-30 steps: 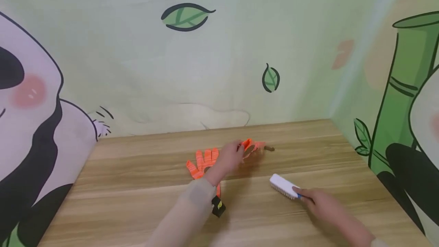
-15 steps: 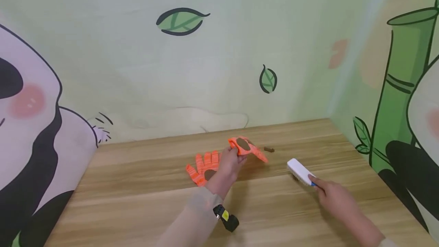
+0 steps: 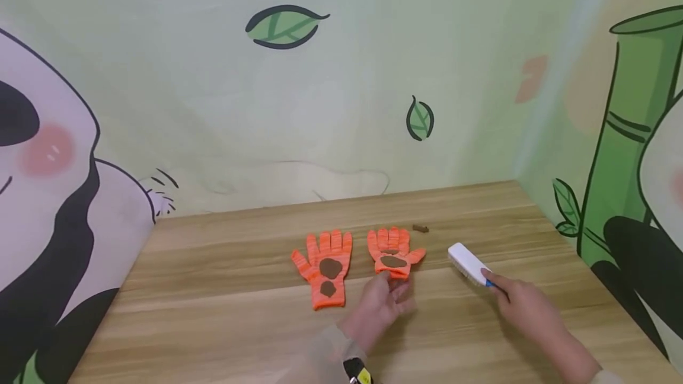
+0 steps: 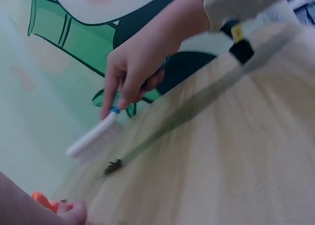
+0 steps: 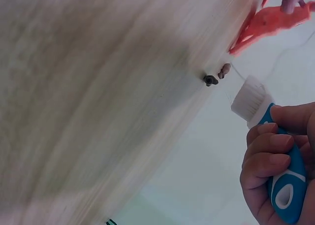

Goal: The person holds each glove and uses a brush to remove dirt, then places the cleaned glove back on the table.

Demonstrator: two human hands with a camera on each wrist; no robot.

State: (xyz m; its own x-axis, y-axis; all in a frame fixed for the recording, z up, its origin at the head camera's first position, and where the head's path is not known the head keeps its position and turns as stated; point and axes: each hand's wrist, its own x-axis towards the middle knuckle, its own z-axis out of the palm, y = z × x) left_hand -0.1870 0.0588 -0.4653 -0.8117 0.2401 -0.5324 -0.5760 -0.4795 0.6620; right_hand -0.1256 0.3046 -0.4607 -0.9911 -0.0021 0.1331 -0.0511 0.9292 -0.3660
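Note:
Two orange knitted gloves with brown patches are on the wooden table. The left glove (image 3: 328,271) lies flat, fingers pointing away. The right glove (image 3: 395,253) looks foreshortened, its cuff tilted up towards me. At that cuff my left hand (image 3: 379,307) pinches the edge, its other fingers blurred below. My right hand (image 3: 525,310) grips a brush by its blue handle; the white brush head (image 3: 469,262) points forward-left, bristles down, above the table. In the right wrist view, fingers curl round the blue-and-white brush handle (image 5: 288,185).
A small brown lump (image 3: 420,229) lies beyond the right glove's fingers. The right wrist view shows a dark lump (image 5: 210,80) beside a brownish one (image 5: 224,70). A printed backdrop (image 3: 347,105) rises behind and beside the wooden table (image 3: 213,325).
My left hand has turned the right glove over and brought it back towards me, fingers pointing away. My right hand has moved the brush slightly right and away from me.

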